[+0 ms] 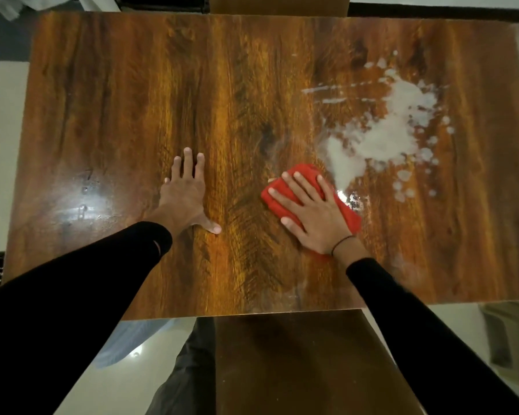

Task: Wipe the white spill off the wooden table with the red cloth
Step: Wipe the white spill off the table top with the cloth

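The wooden table (132, 115) fills most of the head view. A white spill (393, 130) spreads over its right half, with splashes and streaks around it and a smeared tongue reaching down toward the cloth. The red cloth (300, 175) lies folded on the table at the spill's lower left edge. My right hand (312, 211) presses flat on the cloth with fingers spread. My left hand (186, 196) rests flat on bare wood to the left, fingers apart, holding nothing.
A brown chair seat (297, 363) sits under the near edge of the table, between my arms. Another chair back (279, 4) shows at the far edge. Pale floor (0, 130) surrounds the table. A light reflection glares on the wood at the left.
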